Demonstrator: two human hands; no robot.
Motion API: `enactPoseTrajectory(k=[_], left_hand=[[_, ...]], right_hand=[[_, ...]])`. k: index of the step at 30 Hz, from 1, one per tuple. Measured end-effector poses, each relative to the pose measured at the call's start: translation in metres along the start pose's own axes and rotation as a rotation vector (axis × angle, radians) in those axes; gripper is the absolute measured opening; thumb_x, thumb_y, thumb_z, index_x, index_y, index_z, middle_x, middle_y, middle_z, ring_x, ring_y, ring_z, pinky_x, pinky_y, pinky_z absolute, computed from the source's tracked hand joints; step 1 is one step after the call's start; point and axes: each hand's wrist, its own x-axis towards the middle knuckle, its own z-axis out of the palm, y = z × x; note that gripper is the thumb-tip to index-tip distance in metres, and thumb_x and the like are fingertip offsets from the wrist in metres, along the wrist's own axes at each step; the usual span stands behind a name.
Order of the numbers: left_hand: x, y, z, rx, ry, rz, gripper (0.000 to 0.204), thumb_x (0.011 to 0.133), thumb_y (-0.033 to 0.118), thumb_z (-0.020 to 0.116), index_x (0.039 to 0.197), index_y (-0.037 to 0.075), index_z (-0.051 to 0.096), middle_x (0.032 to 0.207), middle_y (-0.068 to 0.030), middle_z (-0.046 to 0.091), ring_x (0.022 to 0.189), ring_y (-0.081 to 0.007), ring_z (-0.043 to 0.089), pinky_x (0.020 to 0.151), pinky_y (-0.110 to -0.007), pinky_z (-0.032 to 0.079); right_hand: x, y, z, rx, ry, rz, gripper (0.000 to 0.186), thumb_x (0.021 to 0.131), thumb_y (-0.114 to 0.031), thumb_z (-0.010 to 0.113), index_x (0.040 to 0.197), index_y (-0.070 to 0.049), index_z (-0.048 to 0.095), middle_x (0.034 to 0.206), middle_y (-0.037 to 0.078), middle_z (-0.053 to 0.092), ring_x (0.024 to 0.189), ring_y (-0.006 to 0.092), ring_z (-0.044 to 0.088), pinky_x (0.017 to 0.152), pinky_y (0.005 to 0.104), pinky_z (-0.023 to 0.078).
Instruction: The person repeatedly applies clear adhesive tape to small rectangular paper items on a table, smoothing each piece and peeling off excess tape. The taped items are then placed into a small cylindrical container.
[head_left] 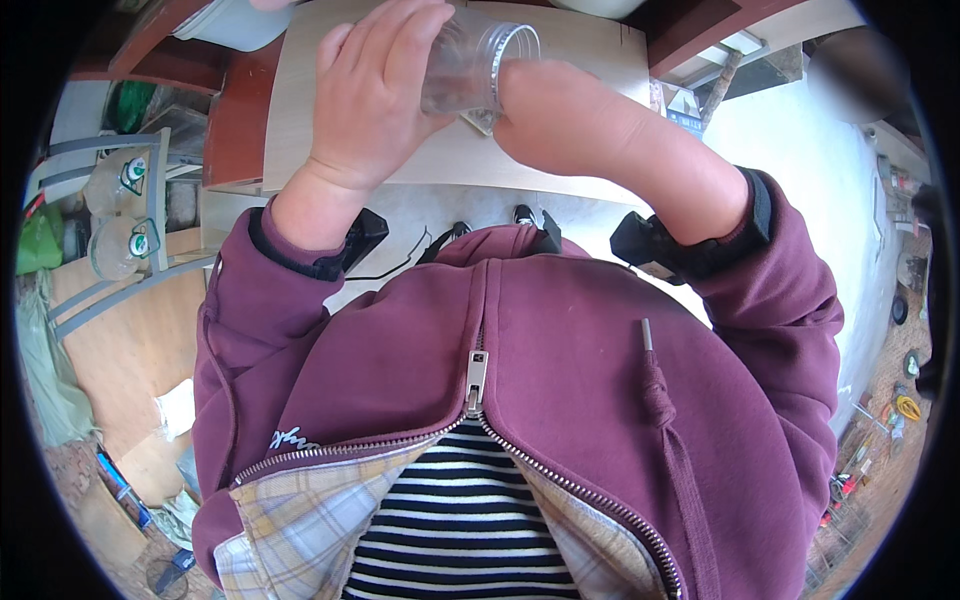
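Observation:
A clear, see-through jar [458, 80] lies tilted on its side above the pale wooden tabletop [590, 45]. My left hand [370, 90] is closed around the jar's body from the left. The jar's ridged, open rim faces right. At that rim is my right hand [560, 115], its wrist bent toward the jar. The fingers of this hand are hidden, and I cannot tell whether they reach inside or hold anything. Some brownish tone shows through the jar wall.
A whitish tub [235, 25] stands at the far left, beside reddish-brown wooden framing [240, 125]. Two clear, round containers with green-and-white labels [118, 245] are by a grey metal frame [100, 315] on the left. Tools and coils [905, 407] lie at the far right.

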Motion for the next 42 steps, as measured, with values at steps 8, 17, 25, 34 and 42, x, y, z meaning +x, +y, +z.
enactPoseTrajectory(k=[8,17,25,34,42], left_hand=[[-0.005,-0.011,0.003,0.011,-0.049,-0.049,0.091,0.050,0.016,0.090,0.129,0.012,0.045,0.129,-0.0042,0.058,0.114,-0.0249,0.057,0.091,-0.040,0.038],[-0.027,-0.021,0.033,-0.105,-0.077,-0.236,0.090,0.054,0.022,0.091,0.131,0.011,0.046,0.124,-0.0070,0.060,0.111,-0.0267,0.058,0.094,-0.040,0.039],[-0.057,-0.076,0.122,-0.552,-0.028,-0.713,0.091,0.062,0.025,0.092,0.131,0.001,0.039,0.122,-0.0152,0.061,0.114,-0.0271,0.059,0.097,-0.037,0.047],[-0.053,-0.105,0.187,-0.557,0.036,-0.810,0.092,0.062,0.029,0.091,0.130,0.000,0.037,0.122,-0.0143,0.059,0.112,-0.0255,0.059,0.095,-0.037,0.048],[-0.056,-0.116,0.198,-0.515,0.040,-0.825,0.091,0.062,0.031,0.091,0.130,-0.001,0.039,0.123,-0.0160,0.057,0.115,-0.0264,0.057,0.097,-0.037,0.046]], right_hand=[[-0.026,0.024,-0.012,0.337,0.132,-0.090,0.048,0.080,-0.002,0.050,0.126,-0.010,0.063,0.076,0.013,0.065,0.063,0.0215,0.059,0.062,0.0328,0.047],[-0.024,0.068,0.015,1.061,0.502,0.082,0.017,0.092,-0.013,0.065,0.102,0.001,0.070,0.086,0.003,0.068,0.079,0.0090,0.061,0.073,0.0234,0.049],[0.003,0.126,0.066,1.300,0.596,0.116,0.026,0.089,-0.001,0.066,0.113,0.001,0.057,0.091,0.006,0.069,0.082,0.0104,0.063,0.073,0.0235,0.051],[0.040,0.182,0.124,1.352,0.525,0.479,0.028,0.098,-0.024,0.058,0.107,0.002,0.062,0.095,0.008,0.065,0.082,0.0143,0.062,0.073,0.0284,0.053],[0.008,0.219,0.126,0.818,0.656,0.602,0.026,0.090,-0.025,0.067,0.091,0.001,0.069,0.076,0.002,0.060,0.070,0.0112,0.052,0.063,0.0262,0.041]])
